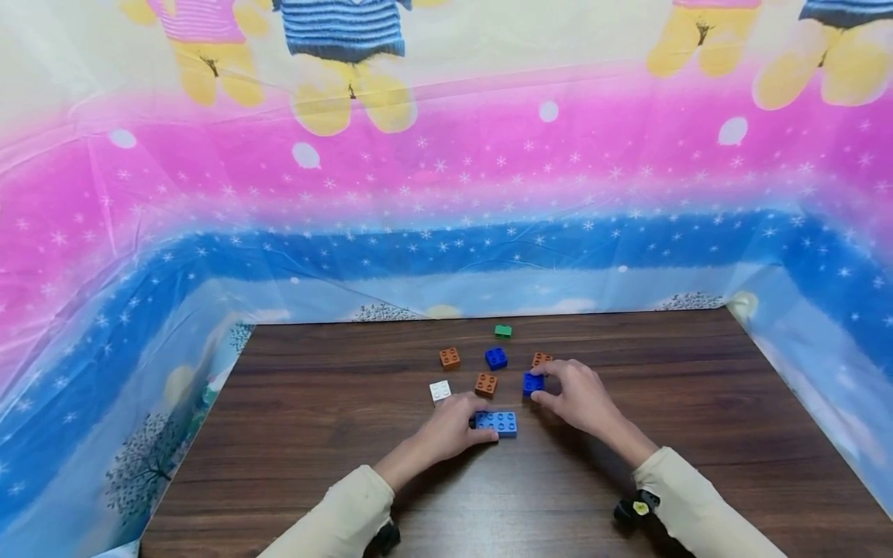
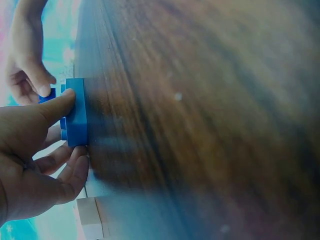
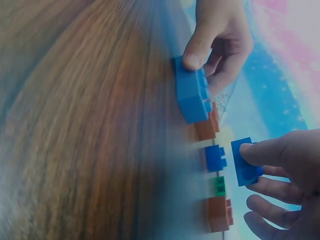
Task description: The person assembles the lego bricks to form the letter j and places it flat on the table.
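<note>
My left hand grips a light blue toy building brick by its left end, thumb on the near side, fingers on the far side. That brick lies studs up on the wooden table; in the left wrist view its long side shows. To the right, my right hand pinches a smaller dark blue brick between thumb and fingers. In the right wrist view this dark blue brick is raised over the tabletop, slightly tilted. An orange brick just behind it is partly covered by my right fingers.
Beyond my hands lie two more orange bricks, another dark blue brick and a green brick near the back edge. A white brick sits just behind my left hand. A printed cloth surrounds the table.
</note>
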The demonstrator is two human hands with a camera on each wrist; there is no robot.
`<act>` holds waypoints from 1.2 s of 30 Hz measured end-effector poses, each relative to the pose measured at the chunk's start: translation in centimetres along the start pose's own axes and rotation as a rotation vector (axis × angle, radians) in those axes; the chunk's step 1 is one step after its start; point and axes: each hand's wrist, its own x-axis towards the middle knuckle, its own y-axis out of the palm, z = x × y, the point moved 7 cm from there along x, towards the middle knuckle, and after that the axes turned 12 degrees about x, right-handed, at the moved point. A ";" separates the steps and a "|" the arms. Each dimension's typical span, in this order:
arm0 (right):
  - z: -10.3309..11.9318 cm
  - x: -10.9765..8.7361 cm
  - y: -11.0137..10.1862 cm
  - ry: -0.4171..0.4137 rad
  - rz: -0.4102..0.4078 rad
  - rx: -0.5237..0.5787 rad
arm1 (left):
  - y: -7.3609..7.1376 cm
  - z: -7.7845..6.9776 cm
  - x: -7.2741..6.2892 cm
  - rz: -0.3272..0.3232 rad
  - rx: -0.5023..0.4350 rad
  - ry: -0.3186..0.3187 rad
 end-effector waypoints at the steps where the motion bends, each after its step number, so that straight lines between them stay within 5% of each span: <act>1: 0.2 -0.1 0.0 -0.003 0.002 0.004 | 0.0 0.0 0.0 -0.001 -0.002 0.001; 19: 2.8 -1.7 0.4 -0.060 0.021 0.052 | 0.0 0.3 0.0 -0.018 -0.028 -0.003; 36: 2.8 -2.6 1.9 -0.058 0.077 0.077 | 0.0 0.3 0.1 -0.026 -0.060 -0.016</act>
